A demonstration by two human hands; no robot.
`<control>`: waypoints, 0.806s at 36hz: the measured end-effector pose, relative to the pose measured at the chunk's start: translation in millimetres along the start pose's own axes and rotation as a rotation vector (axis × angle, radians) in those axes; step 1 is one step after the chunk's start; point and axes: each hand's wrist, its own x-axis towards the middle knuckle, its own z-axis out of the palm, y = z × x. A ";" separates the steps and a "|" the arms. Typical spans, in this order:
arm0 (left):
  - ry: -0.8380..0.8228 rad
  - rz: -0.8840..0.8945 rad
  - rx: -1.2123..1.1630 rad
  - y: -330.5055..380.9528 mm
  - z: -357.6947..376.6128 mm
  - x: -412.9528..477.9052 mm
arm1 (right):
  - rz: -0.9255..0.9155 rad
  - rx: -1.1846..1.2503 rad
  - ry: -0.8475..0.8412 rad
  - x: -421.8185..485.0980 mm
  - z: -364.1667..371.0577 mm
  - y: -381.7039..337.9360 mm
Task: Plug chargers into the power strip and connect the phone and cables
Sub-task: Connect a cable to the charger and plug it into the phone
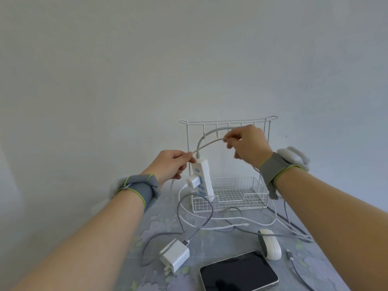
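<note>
Phone [239,269] lies flat at six o'clock, screen dark, long axis running from eight towards two o'clock; glass-faced, so probably best lifted by its edges. At its ten o'clock sits the loose charger [174,257], prongs pointing to about seven o'clock and a lead plugged into its far end; it looks rigid and light, to be gripped on its flat sides. Farther off, the power strip [201,175] stands upright in the wire basket [241,198], long axis twelve to six, with a plugged charger [193,182] on its face. Above it the left hand [172,164] and right hand [245,143] each pinch the grey cable [207,144], which rises between them towards two o'clock; limp and light, it wants holding near its connector
</note>
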 end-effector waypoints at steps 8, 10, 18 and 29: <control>0.055 -0.079 -0.107 -28.8 -14.8 -2.8 | 0.278 -0.122 0.197 10.6 -29.5 49.4; 0.062 -0.065 -0.113 -28.4 -10.6 -0.2 | 0.252 -0.286 0.138 7.3 -26.1 46.0; 0.024 0.030 -0.050 -7.3 11.2 8.1 | -0.228 -0.219 -0.281 -6.4 9.7 -10.9; -0.053 0.055 -0.042 -10.5 12.4 3.8 | 0.004 0.129 -0.543 -13.5 19.9 -3.8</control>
